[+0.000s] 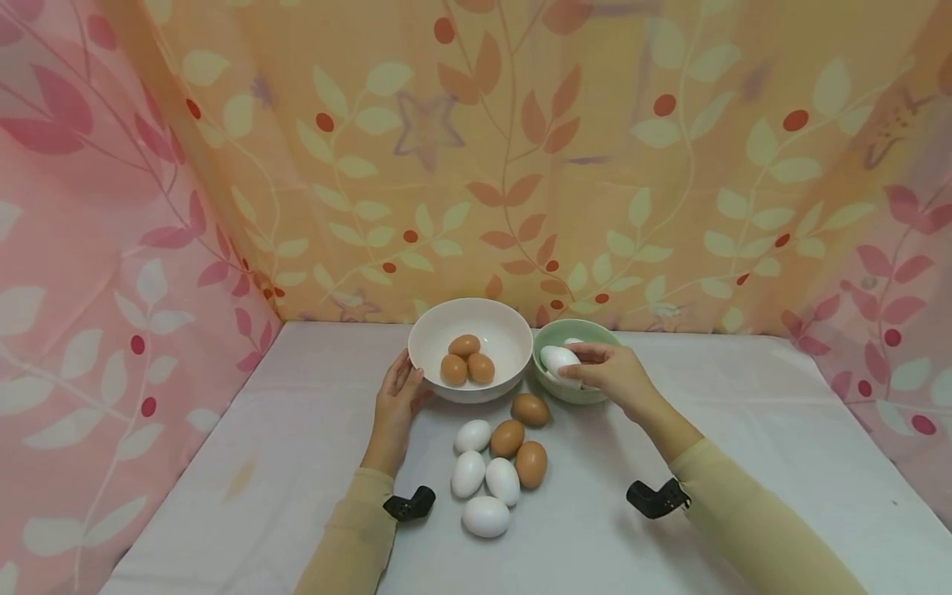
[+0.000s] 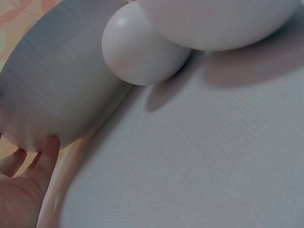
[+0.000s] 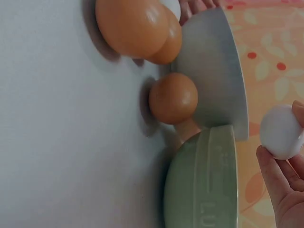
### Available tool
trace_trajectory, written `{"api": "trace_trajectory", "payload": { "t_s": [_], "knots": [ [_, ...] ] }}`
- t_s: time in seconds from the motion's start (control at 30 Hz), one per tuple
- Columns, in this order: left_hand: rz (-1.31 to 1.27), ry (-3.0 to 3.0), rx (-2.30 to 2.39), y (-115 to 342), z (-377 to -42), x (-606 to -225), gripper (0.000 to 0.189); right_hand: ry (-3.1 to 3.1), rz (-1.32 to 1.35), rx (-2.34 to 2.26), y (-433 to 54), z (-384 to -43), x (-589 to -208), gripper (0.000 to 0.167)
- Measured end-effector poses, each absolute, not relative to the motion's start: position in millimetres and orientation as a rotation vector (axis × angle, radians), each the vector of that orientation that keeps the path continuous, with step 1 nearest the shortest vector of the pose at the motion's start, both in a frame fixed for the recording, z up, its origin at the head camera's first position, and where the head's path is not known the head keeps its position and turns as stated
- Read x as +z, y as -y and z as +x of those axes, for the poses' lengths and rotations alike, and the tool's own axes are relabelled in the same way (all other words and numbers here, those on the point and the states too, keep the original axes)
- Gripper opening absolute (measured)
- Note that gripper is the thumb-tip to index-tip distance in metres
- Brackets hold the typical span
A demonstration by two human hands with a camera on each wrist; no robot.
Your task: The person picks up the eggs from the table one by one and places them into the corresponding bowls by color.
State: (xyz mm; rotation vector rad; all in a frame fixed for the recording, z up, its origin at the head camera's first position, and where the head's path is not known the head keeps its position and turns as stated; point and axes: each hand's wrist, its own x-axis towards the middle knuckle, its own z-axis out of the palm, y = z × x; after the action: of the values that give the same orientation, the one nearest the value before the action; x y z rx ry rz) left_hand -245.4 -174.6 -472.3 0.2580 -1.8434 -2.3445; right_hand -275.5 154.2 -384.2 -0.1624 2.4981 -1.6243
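My right hand (image 1: 623,380) pinches a white egg (image 3: 281,132) between thumb and fingers above the light green bowl (image 1: 576,329). Part of another white egg (image 1: 573,340) shows inside that bowl; the rest of its inside is partly covered by the hand. At the left side of the larger white bowl (image 1: 476,397), my left hand (image 1: 394,409) touches the outer wall with extended fingers (image 2: 49,154). Three brown eggs (image 1: 464,345) lie together in the white bowl.
In front of the bowls, several white eggs (image 1: 487,516) and three brown eggs (image 1: 531,464) lie on the white tablecloth (image 1: 297,463). One brown egg (image 1: 530,410) is close to both bowls. A patterned curtain (image 1: 506,165) stands behind the table.
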Motion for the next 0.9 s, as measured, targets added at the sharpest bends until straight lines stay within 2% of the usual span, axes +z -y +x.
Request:
{"api": "trace_trajectory", "payload": {
  "t_s": [0.37, 0.63, 0.9],
  "knots": [
    [0.279, 1.845, -2.332, 175.8, -245.3, -472.8, 0.058, -2.502, -0.151, -1.628, -146.4, -306.2, -394.3, 0.052],
    [0.281, 1.844, -2.343, 174.7, -244.7, -473.7, 0.059, -2.539, -0.089, -1.570, -140.5, -319.8, -401.7, 0.053],
    [0.265, 1.848, -2.342, 174.3, -246.2, -472.9, 0.058, -2.582, -0.075, -1.572, -136.1, -326.1, -409.6, 0.045]
  ]
}}
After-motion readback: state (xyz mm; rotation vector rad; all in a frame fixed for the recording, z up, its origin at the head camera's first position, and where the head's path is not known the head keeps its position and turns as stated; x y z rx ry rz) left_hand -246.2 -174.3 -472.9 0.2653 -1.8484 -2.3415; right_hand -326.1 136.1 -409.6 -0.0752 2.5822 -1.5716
